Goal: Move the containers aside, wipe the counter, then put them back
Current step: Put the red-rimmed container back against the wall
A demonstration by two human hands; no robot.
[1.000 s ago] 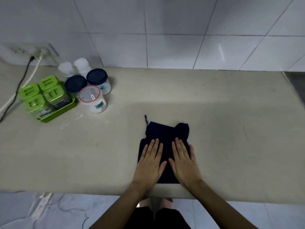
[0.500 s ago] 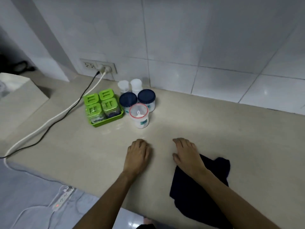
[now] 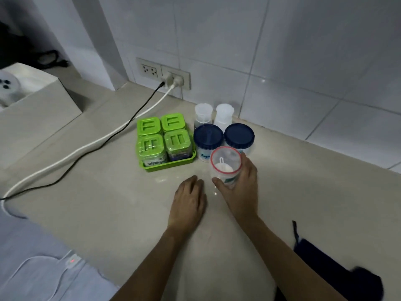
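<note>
My right hand (image 3: 240,187) is wrapped around a clear jar with a red rim (image 3: 225,162), white powder and a scoop inside. My left hand (image 3: 188,199) lies flat on the beige counter (image 3: 108,203) just left of that jar, holding nothing. Behind the jar stand two blue-lidded jars (image 3: 208,137) (image 3: 238,135), and behind those two small white-capped bottles (image 3: 203,112) (image 3: 224,114). A green tray (image 3: 168,166) with several green-lidded containers sits to their left. The dark blue cloth (image 3: 338,272) lies at the counter's front right, apart from both hands.
A white cable (image 3: 86,148) and a black cable (image 3: 121,129) run from the wall socket (image 3: 173,80) across the counter's left part. A raised block (image 3: 32,101) stands at far left. The tiled wall closes the back. A power strip (image 3: 72,260) lies on the floor below.
Both hands left the cloth and moved forward and left toward the containers. My right hand has closed around the red-rimmed jar; my left hand rests beside it. The view swung left.
</note>
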